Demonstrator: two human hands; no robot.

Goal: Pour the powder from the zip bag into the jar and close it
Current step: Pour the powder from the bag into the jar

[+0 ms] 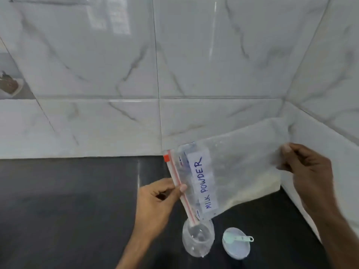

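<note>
A clear zip bag (233, 171) labelled "MILK POWDER" hangs sideways above the dark counter, with pale powder lying along its lower edge. My left hand (157, 199) pinches the red zip strip at the bag's left end. My right hand (308, 169) grips the bag's far right end, held higher. The lower corner of the zip end points into the mouth of an open clear plastic jar (198, 239), which looks empty. The jar's round lid (236, 244) lies on the counter just right of it, separate from the jar.
A small pale green spoon (240, 239) rests across the lid. The black counter (68, 200) meets white marble-look tiled walls behind and on the right, forming a corner (283, 105) close behind the bag.
</note>
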